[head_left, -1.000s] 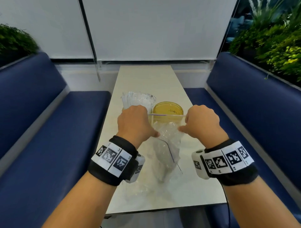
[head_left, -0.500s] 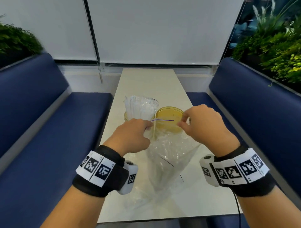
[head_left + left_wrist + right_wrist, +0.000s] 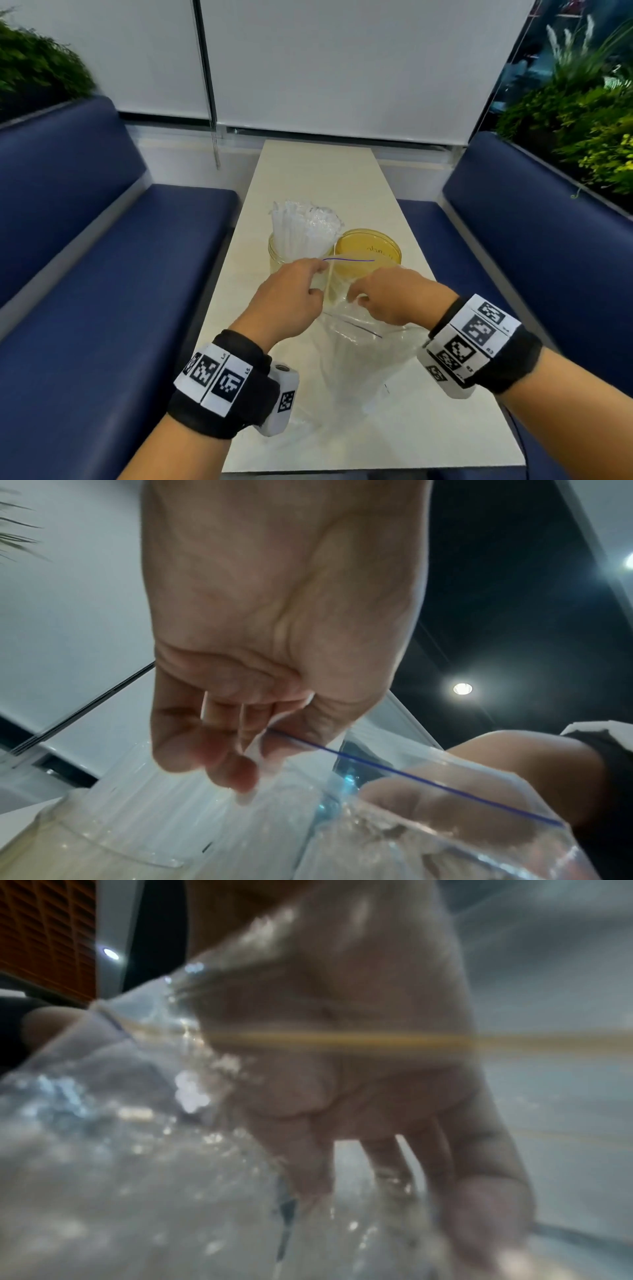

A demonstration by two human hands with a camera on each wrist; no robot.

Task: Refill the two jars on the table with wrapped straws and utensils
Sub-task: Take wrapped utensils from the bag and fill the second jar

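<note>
I see blue padded seats (image 3: 102, 260) filling the left and right of the head view, with the pale bench (image 3: 318, 178) running up the centre between them. Low on the bench, in the lower middle of the frame, lies a clear zip bag (image 3: 356, 353), its mouth lifted toward the jars and its blue seal line (image 3: 349, 260) stretched across the opening. Just above the bag, near the centre, stand the two jars side by side: the left jar (image 3: 275, 251) is packed with wrapped straws (image 3: 301, 229) standing upright, and the yellow-tinted right jar (image 3: 368, 248) looks open with nothing I can make out inside.

My left hand (image 3: 287, 301) sits left of centre, fingers curled and pinching the bag's rim at the end of the blue line; the left wrist view shows that pinch (image 3: 267, 739) plainly. My right hand (image 3: 390, 298) is right of centre, fingers pointing down into the bag's mouth. The right wrist view shows it behind the plastic (image 3: 359, 1069), but too blurred for me to tell whether it grips anything.
</note>
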